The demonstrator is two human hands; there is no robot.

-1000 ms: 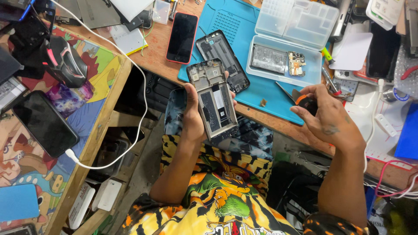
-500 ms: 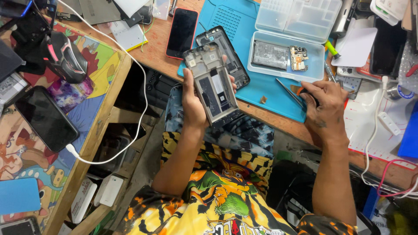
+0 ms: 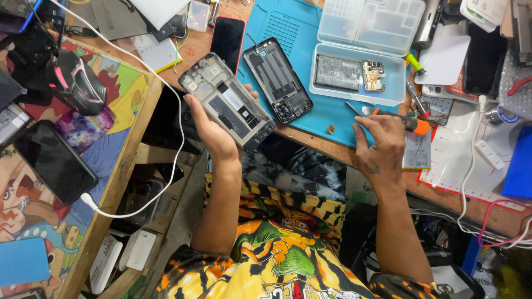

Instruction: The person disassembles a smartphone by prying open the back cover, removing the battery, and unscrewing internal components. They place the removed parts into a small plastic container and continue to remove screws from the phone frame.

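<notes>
Nearest the camera, a lap in a bright patterned shirt [image 3: 277,249], both forearms rising from it toward the surface [image 3: 332,145]; left hand [image 3: 213,130] grasping an opened phone chassis [image 3: 227,102] from beneath, thumb along the near edge, interior facing up, raised clear of the surface edge; right hand [image 3: 379,141] clenched on an orange-handled screwdriver [image 3: 402,119], which lies nearly flat, its tip pointing left over the blue mat [image 3: 288,22] and well apart from the chassis.

Judgement on the step in hand: the tool is not yet on the work; good practice would be to steady the chassis against the surface edge or the mat before seating the tip, keep the driver square to the screw head, and press lightly to avoid cam-out on small fasteners; loosened parts are best dropped straight into the tray.

On the mat, a detached back cover [image 3: 277,80] lies just beside the chassis; a small brown fragment [image 3: 331,129] sits near the mat's front edge; beyond, a clear compartment tray [image 3: 360,77] holds a battery-like plate and a circuit board; a red-edged phone [image 3: 227,39] lies dark at the mat's left edge.

To the far left, a second painted surface carries a dark phone [image 3: 52,160] on a white cable [image 3: 166,122].
</notes>
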